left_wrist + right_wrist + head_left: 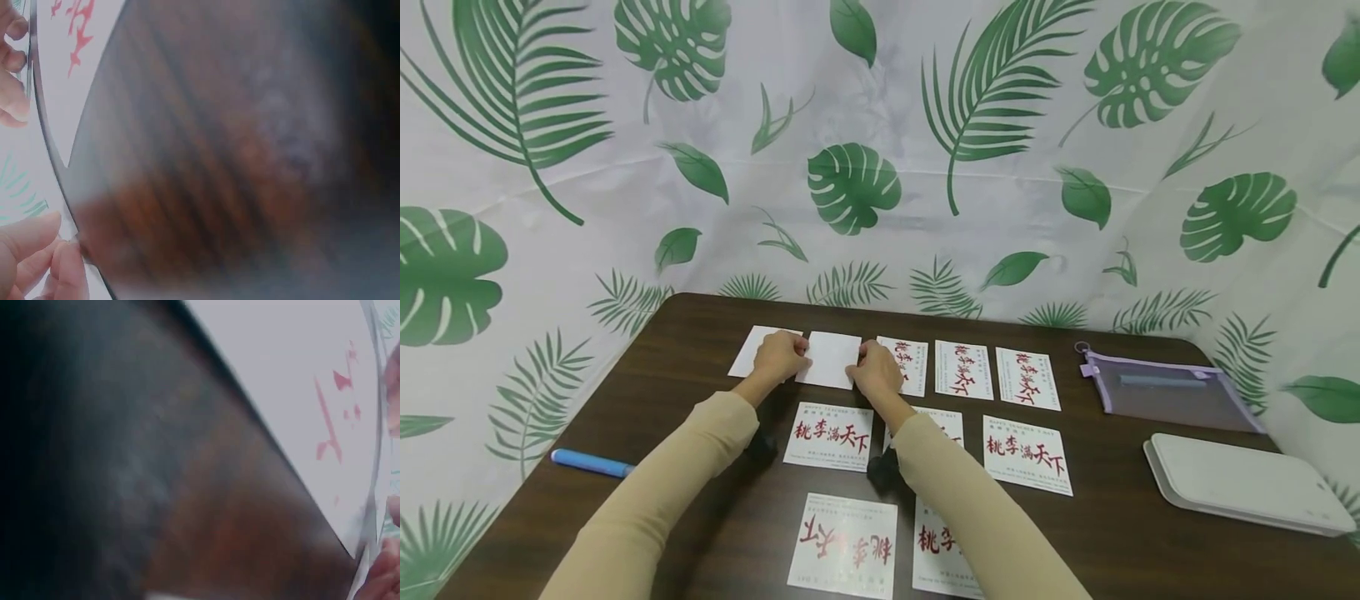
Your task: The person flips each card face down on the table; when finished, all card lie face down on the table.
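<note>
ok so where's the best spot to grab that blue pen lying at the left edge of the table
Probably the middle of the blue pen, pinched across its barrel from above. It lies flat on the table with its length running left to right, clear of the cards, so both long sides are open to fingertips. The left hand is nearer.

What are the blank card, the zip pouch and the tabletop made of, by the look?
Blank card: thin matte white paper or card stock, flat with crisp edges; both hands pinch it.
Zip pouch: see-through purple mesh, probably nylon or plastic; contents show through.
Tabletop: dark wood-grain surface with slight sheen, likely laminate or veneer.
</note>
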The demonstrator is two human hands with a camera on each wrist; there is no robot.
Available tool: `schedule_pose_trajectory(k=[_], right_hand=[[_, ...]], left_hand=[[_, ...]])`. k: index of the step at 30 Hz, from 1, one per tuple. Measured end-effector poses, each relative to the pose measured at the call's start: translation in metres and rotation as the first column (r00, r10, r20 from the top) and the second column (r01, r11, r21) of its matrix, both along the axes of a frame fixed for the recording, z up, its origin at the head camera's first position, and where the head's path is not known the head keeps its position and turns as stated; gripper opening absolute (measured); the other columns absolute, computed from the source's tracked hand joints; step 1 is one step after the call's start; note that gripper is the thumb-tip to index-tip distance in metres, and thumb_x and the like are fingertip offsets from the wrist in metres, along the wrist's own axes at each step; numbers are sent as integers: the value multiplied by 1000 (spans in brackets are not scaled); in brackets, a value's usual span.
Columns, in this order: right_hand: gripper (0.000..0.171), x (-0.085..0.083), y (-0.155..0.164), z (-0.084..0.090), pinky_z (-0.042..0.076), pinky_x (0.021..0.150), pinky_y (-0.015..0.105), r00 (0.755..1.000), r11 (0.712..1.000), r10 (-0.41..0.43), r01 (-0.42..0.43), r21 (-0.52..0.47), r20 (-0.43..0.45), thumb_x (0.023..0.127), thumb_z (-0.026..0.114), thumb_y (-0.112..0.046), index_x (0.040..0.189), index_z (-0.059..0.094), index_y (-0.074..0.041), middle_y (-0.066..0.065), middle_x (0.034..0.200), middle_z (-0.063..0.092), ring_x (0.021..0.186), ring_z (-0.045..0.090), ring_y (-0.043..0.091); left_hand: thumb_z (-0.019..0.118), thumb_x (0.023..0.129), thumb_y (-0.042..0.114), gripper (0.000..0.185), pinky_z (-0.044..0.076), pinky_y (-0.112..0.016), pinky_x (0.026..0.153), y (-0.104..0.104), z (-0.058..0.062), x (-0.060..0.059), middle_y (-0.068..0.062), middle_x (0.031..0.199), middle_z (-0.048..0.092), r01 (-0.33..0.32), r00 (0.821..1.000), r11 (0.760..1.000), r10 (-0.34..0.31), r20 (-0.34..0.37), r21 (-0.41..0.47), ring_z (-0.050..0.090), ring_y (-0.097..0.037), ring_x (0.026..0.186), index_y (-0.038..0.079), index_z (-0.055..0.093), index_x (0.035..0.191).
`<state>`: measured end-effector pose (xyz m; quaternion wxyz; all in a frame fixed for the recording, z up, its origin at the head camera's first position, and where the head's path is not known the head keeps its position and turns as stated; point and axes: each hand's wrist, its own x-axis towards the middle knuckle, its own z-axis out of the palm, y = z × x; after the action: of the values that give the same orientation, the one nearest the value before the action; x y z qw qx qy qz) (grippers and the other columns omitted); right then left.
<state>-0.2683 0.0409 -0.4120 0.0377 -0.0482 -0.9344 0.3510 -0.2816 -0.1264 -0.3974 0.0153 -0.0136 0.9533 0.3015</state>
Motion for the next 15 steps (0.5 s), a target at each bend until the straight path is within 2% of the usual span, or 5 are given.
schedule_pose_trajectory(k=[4, 7, 10, 12, 15], right_hand=[[31, -7, 21, 7, 44, 60, 30, 995, 990, 2, -16, -140, -95, 82, 71, -12, 111, 63, -4, 6, 81, 62, 70, 55, 19], [29, -16, 46, 15, 45, 67, 32, 990, 972, -53, 20, -234, -133, 83, 69, -10, 111, 64, -2, 8, 82, 60, 74, 55, 21], [30, -21, 73, 18, 45, 68, 31, 990, 956, -102, 71, -285, -97, 85, 67, -10, 113, 63, -1, 8, 84, 58, 77, 53, 20], [32, -23, 87, 15, 44, 66, 28, 991, 953, -110, 86, -290, -69, 85, 67, -10, 115, 61, 0, 7, 84, 56, 77, 51, 19], [35, -21, 99, 11, 42, 62, 25, 995, 959, -83, 68, -275, -45, 85, 66, -8, 118, 60, 2, 5, 81, 53, 74, 48, 17]], left_hand=[[70, 81, 13, 26, 46, -31, 62, 6, 4, -2, -9, 90, 66, 46, 998, 998, -47, -43, -30, 59, -22, 75, 2, 69, 105], [69, 83, 12, 36, 52, -32, 69, 17, 12, -5, -16, 102, 66, 133, 990, 990, -130, -58, 53, 64, -26, 83, -1, 63, 117], [69, 84, 10, 43, 55, -28, 68, 35, 15, -11, -20, 110, 64, 213, 977, 965, -212, -25, 150, 67, -26, 83, -2, 58, 124], [70, 83, 11, 47, 55, -25, 68, 47, 15, -13, -19, 112, 63, 230, 972, 955, -236, 10, 188, 68, -25, 83, -1, 56, 127], [71, 82, 9, 50, 55, -26, 71, 62, 13, -16, -20, 115, 62, 252, 963, 944, -266, 37, 212, 67, -26, 90, -1, 55, 128]])
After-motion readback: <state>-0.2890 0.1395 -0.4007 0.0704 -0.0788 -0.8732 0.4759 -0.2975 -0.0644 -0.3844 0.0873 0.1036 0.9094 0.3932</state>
